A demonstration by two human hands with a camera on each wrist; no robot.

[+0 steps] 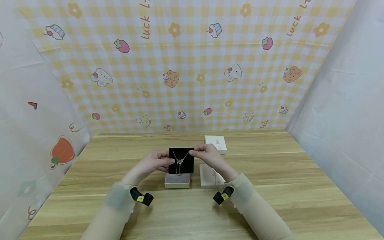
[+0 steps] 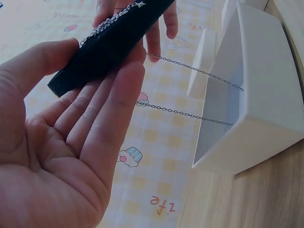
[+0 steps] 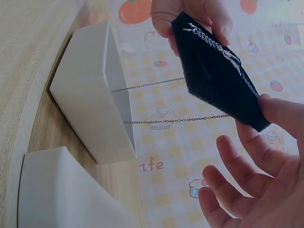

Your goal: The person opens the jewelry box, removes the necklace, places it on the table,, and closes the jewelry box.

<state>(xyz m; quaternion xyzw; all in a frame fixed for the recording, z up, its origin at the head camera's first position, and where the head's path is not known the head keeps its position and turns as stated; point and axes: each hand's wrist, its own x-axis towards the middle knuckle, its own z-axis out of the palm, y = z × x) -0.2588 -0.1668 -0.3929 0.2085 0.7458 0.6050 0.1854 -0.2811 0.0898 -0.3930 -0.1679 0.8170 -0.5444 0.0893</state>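
Over the wooden table (image 1: pixel 186 216), I see the left hand (image 1: pixel 156 162) and right hand (image 1: pixel 209 154) angled inward, both pinching one black pad (image 1: pixel 187 166).

"luck" (image 1: pixel 145 27) printed twice on checkered backdrop (image 1: pixel 192 53), high beyond left hand (image 1: pixel 157 162) and right hand (image 1: pixel 209 155); "life" (image 1: pixel 264 123) printed lower, right of right hand. pink script (image 1: pixel 217 143) on white boxes (image 1: pixel 210 140) beyond and beneath right hand can't be read.

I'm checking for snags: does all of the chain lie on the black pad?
No, two strands of chain stretch between the black pad and the open white box.
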